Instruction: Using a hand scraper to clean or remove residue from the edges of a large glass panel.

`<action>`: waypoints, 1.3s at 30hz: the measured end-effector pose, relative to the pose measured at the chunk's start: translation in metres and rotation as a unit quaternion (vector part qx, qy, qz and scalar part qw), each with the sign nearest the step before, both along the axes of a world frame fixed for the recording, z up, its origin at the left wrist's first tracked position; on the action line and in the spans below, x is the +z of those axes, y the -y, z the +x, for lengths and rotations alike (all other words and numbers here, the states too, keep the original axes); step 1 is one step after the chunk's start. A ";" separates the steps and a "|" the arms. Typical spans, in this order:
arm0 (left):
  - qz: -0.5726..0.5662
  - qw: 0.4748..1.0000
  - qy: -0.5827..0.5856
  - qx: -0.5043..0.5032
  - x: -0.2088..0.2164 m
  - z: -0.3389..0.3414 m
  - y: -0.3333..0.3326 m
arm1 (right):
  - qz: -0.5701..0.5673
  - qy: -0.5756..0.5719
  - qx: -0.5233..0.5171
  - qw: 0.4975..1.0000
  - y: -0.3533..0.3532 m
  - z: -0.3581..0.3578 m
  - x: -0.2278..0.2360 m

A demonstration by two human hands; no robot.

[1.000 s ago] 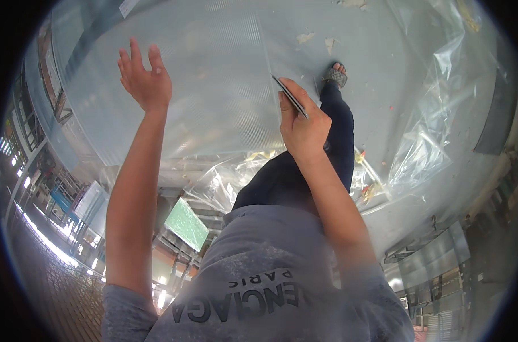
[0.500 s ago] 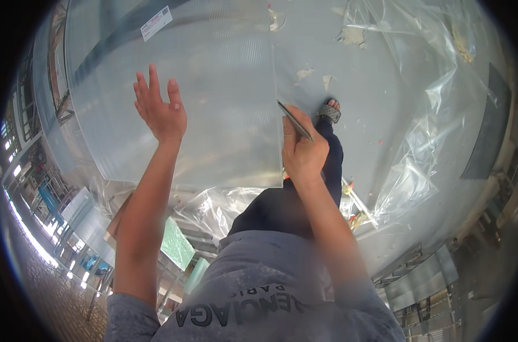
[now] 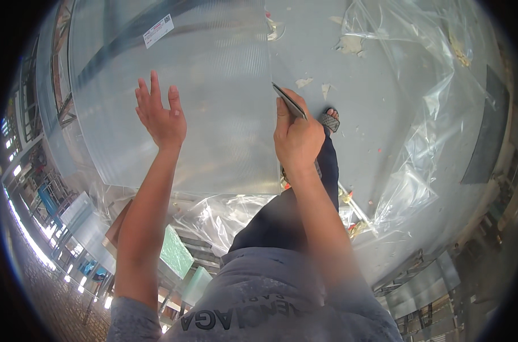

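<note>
A large translucent ribbed plastic sheet [image 3: 213, 125] lies in front of me, with a white label [image 3: 158, 31] near its far end. Over the sheet's left part, my left hand [image 3: 163, 117] has its fingers spread and holds nothing; whether the palm presses on the sheet I cannot tell. At the sheet's right edge, my right hand [image 3: 300, 137] is closed around a flat, dark, blade-like tool [image 3: 290, 100]. The tool's tip points forward and left, right at that edge. My fingers hide the tool's rear part, so its exact kind is unclear.
Crumpled clear plastic film [image 3: 424, 148] lies on the grey surface [image 3: 361, 108] to the right, with scraps and a white stick [image 3: 359, 208] nearby. More film [image 3: 225, 219] bunches below the sheet. My sandalled foot [image 3: 329, 119] stands beside my right hand. Green-tinted panels [image 3: 176, 251] are at lower left.
My right hand has moved forward along the sheet's right edge with the tool, which has turned so more of its flat side shows. My left hand stays spread over the sheet.
</note>
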State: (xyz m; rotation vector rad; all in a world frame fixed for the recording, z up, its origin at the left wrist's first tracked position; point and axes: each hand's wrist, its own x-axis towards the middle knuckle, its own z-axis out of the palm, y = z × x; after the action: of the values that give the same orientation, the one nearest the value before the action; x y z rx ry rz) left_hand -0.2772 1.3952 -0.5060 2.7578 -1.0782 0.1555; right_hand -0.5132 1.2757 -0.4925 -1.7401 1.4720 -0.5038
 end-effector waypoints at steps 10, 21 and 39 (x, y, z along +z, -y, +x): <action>-0.001 1.000 -0.013 0.004 0.001 -0.002 0.002 | -0.016 -0.021 -0.028 0.999 0.011 0.021 -0.001; -0.003 1.000 -0.017 0.008 0.003 -0.003 0.003 | -0.020 -0.024 -0.031 0.999 0.038 0.045 0.003; 0.012 0.999 -0.026 0.021 0.009 -0.005 0.004 | 0.001 -0.059 -0.034 0.998 0.110 0.102 0.009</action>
State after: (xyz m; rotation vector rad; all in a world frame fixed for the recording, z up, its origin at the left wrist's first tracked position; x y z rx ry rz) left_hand -0.2823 1.3913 -0.4974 2.7904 -1.0160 0.0778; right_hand -0.4109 1.1657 -0.4831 -1.7480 1.6191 -0.4400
